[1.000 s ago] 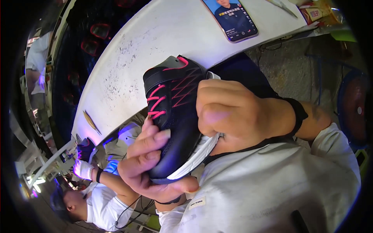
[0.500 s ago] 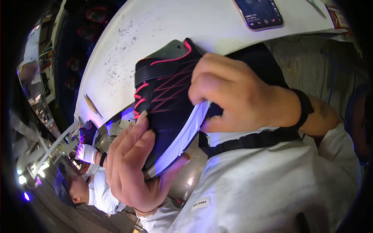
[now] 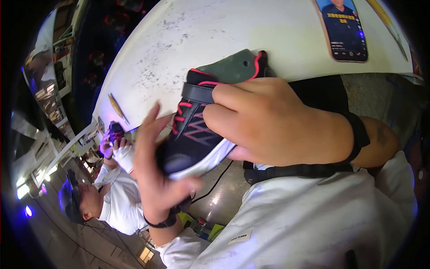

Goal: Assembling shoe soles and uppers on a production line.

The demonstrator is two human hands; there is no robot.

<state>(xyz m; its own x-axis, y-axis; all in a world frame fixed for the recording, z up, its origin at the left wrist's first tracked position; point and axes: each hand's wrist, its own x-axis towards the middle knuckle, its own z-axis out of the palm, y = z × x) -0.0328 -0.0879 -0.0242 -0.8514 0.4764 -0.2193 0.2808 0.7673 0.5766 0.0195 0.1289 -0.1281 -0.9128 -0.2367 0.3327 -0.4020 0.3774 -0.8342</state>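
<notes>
A black sneaker (image 3: 192, 139) with pink-red laces, zigzag stitching and a white sole is held at the table's near edge, its toe pointing down and left. A grey-green shoe last (image 3: 228, 67) with a round hole sticks out of its opening. My right hand (image 3: 273, 121) is closed around the middle of the sneaker, its fingers over the upper and its thumb by the sole. Slightly blurred, my left hand (image 3: 154, 166) is beside the toe with fingers and thumb spread; whether it touches the toe I cannot tell.
The white table (image 3: 179, 36) is speckled with dark marks. On it are a lit phone (image 3: 345, 31), a wooden-handled pointed tool (image 3: 117, 106) and another slim tool (image 3: 389, 27). At left, a co-worker (image 3: 118, 197) in white handles a dark shoe (image 3: 115, 130).
My left hand has loosened from the toe and spread its fingers. My right hand has shifted from the sole edge onto the upper. The sneaker has tilted, showing more of the last.
</notes>
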